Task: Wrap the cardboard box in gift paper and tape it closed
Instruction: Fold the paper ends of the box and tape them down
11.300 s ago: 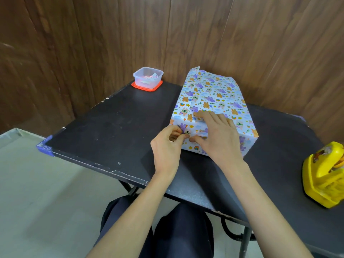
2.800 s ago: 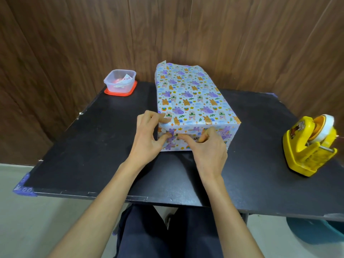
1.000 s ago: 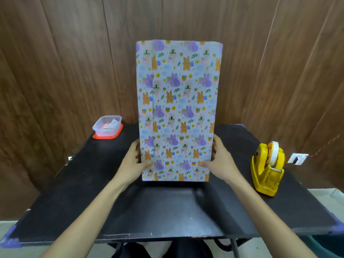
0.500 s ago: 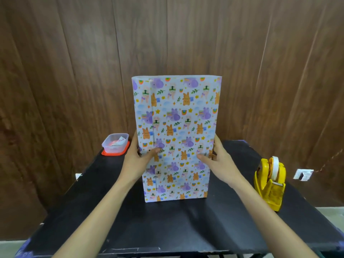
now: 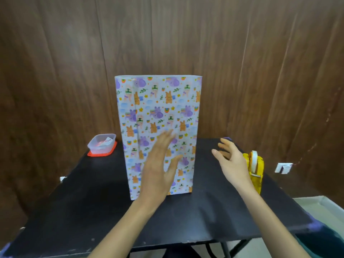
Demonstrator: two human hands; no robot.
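- The box (image 5: pixel 158 108) stands upright on its short end near the middle of the black table (image 5: pixel 204 216), its broad face turned to the camera.
- Paper (image 5: pixel 186 94) printed with purple and orange animals covers all of the box that shows.
- A vertical seam (image 5: pixel 134 108) runs down the left part of that face, where one edge of the paper overlaps the other.
- The top end of the box cannot be seen from this angle.
- The left hand (image 5: pixel 158 172) is raised in front of the lower half of the box, palm toward it, fingers straight and spread, holding nothing. It is blurred, and whether it touches the paper cannot be told.
- The right hand (image 5: pixel 232 164) is in the air to the right of the box, apart from it, fingers spread and loosely bent, holding nothing.
- A yellow tape dispenser (image 5: pixel 257 168) sits on the table just behind the right hand, partly hidden by it, a white roll in its top.
- A clear tub (image 5: pixel 102 144) rests on an orange lid (image 5: pixel 101 155) at the table's far left corner, something pale inside it.
- A brown wood-panel wall (image 5: pixel 260 62) stands behind the table, with a white socket (image 5: pixel 283 167) low on the right.
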